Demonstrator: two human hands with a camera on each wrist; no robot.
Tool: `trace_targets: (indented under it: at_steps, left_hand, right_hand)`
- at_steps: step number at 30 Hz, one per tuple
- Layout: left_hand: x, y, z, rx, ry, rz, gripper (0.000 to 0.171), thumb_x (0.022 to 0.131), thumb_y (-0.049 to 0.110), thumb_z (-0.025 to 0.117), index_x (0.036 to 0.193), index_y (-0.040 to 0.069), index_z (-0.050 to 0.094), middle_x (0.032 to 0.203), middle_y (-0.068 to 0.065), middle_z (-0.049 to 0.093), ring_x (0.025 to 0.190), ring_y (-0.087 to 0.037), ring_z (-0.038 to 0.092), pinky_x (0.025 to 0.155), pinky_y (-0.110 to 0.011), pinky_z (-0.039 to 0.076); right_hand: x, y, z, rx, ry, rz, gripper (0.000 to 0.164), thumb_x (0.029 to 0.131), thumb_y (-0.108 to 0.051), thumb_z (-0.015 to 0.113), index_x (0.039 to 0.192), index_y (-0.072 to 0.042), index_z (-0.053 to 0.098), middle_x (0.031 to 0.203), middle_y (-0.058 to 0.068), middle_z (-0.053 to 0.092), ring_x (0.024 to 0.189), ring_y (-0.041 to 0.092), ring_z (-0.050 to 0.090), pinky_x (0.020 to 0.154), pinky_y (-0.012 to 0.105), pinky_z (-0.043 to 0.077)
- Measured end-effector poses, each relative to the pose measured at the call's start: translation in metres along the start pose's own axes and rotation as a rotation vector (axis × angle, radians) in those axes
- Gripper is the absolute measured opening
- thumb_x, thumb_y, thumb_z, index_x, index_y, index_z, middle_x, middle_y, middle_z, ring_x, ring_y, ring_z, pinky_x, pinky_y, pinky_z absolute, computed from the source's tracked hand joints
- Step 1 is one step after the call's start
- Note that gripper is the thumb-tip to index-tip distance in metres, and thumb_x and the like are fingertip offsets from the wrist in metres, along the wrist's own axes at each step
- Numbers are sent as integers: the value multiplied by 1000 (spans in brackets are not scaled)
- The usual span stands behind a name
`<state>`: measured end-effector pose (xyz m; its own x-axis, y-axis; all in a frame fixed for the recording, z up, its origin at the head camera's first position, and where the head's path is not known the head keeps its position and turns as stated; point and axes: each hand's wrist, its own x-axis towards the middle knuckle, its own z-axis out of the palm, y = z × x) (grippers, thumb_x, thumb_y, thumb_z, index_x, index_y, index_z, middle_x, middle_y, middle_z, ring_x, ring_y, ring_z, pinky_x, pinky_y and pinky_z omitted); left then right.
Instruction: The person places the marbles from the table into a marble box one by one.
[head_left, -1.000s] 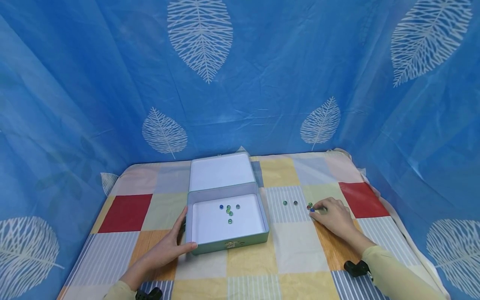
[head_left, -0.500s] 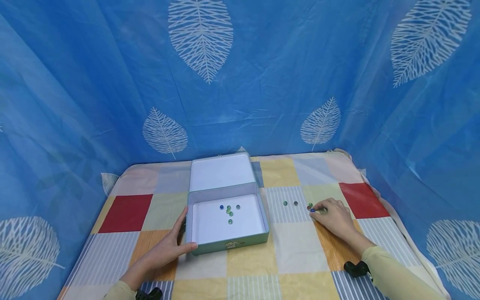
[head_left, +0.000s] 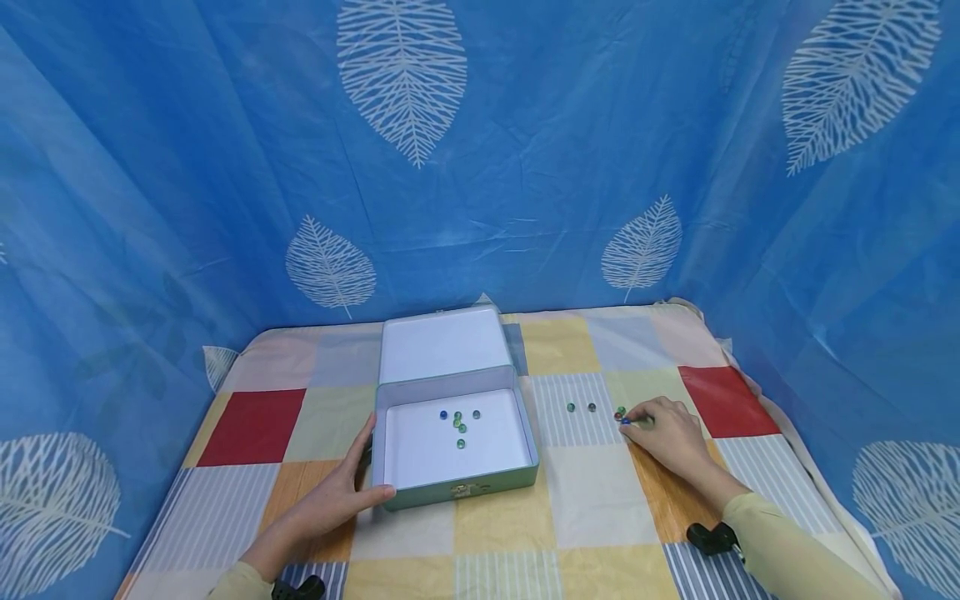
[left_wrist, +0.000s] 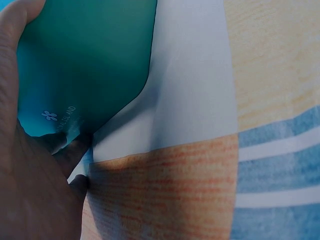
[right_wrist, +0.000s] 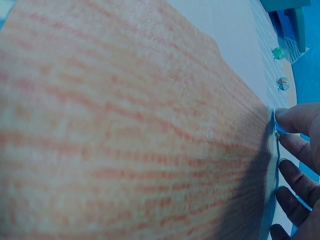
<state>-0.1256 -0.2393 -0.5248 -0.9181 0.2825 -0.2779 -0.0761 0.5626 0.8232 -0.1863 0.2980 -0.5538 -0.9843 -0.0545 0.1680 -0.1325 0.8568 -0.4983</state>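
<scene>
A green tin box [head_left: 495,481] with a white inside stands at the middle of the table, its lid [head_left: 442,343] folded back. Several glass marbles lie in it, among them a blue one [head_left: 443,415]. My left hand [head_left: 330,498] holds the box at its left side, thumb at the front corner; the left wrist view shows fingers against the green wall [left_wrist: 95,60]. To the right, my right hand [head_left: 671,437] pinches a blue marble [head_left: 625,422] between thumb and index finger, low at the cloth. A green marble [head_left: 622,410] and a reddish one [head_left: 618,416] sit right beside those fingertips.
Between box and right hand, a green marble [head_left: 571,407] and a dark one [head_left: 592,407] rest on a striped patch. A patchwork cloth [head_left: 592,492] covers the table. Blue curtains [head_left: 525,167] with white leaf prints close off the back and sides.
</scene>
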Motion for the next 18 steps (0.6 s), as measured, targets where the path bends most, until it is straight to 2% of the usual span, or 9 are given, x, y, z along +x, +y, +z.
trace_targets:
  at_steps: [5, 10, 18]
  left_hand:
    - [0, -2, 1, -39, -9, 8, 110, 93, 40, 75, 161, 46, -11, 171, -9, -9, 155, -37, -3, 118, -70, 5]
    - [0, -4, 2, -40, -6, 9, 110, 93, 41, 74, 161, 44, -12, 171, -10, -8, 154, -38, -2, 117, -71, 6]
    - [-1, -4, 1, -61, -15, 24, 109, 94, 38, 74, 161, 44, -12, 171, -10, -8, 154, -38, -3, 117, -71, 7]
  right_hand:
    - [-1, -2, 0, 8, 2, 8, 16, 88, -30, 80, 94, -16, 75, 108, 10, 65, 103, 35, 53, 87, 60, 38]
    - [-2, -5, -2, 17, -3, 11, 14, 89, -29, 79, 93, -16, 75, 107, 10, 65, 104, 35, 53, 88, 62, 37]
    - [1, -5, -9, 25, -11, 27, 19, 89, -31, 79, 97, -14, 76, 108, 11, 64, 103, 33, 53, 86, 56, 42]
